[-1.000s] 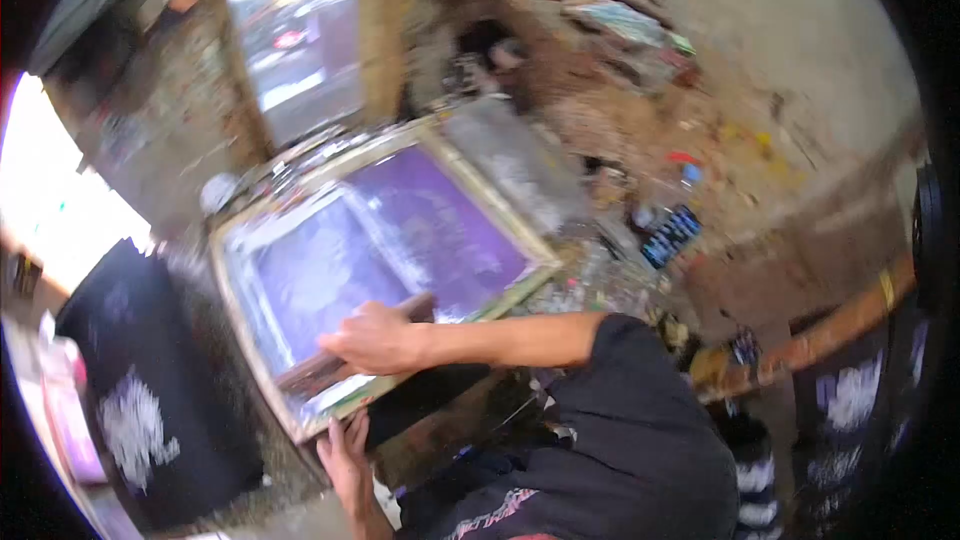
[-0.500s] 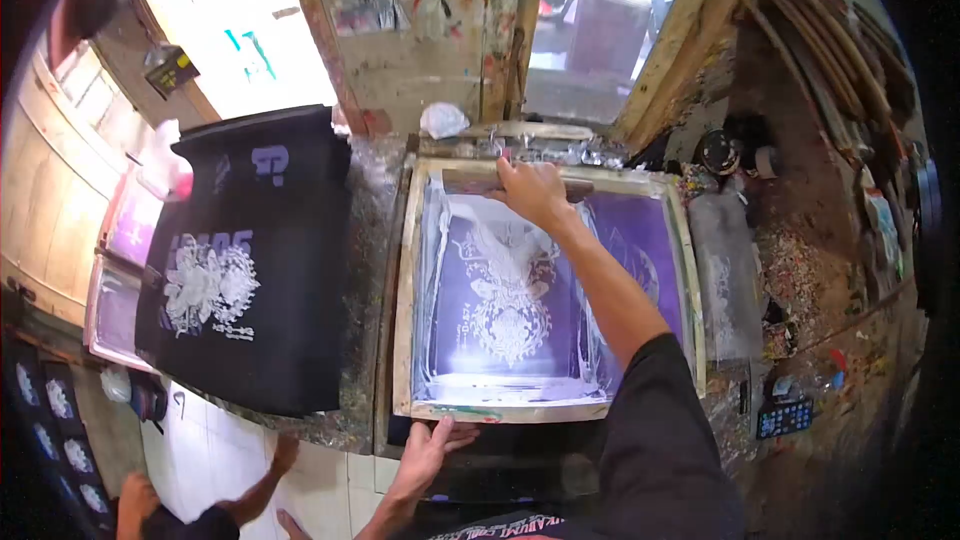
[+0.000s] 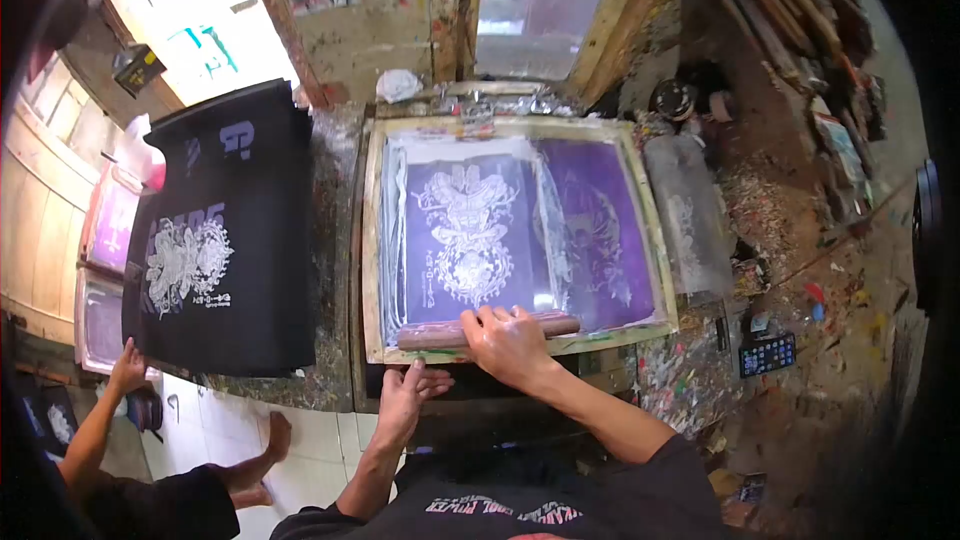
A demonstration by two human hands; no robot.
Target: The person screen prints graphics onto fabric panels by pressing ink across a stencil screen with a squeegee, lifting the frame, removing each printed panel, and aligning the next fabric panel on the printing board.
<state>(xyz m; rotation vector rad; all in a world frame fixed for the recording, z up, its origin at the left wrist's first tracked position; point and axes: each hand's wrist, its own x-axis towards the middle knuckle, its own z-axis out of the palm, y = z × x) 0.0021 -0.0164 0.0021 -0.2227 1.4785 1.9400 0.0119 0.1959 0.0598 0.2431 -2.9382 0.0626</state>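
A wooden-framed printing screen (image 3: 372, 230) lies in front of me, its purple mesh showing a pale ornate design and white ink streaks along the sides. My right hand (image 3: 508, 345) is closed on a squeegee (image 3: 425, 334), a long brownish bar lying across the near end of the screen. My left hand (image 3: 405, 400) is at the frame's near edge, thumb up and fingers stretched to the right; whether it touches the frame is hard to tell. Dark fabric (image 3: 385, 378) shows below that edge.
Left of the screen lies a stack of black printed fabric (image 3: 270, 270), with another person's hand (image 3: 128, 368) at its near corner. A grey printed board (image 3: 685, 215) stands right of the screen. A phone (image 3: 767, 354) lies on the ink-stained surface. A white crumpled cloth (image 3: 400, 86) sits behind.
My right hand has come from the far end of the screen to the near end with the squeegee. The other person's hand has reached the black fabric. The camera view has shifted.
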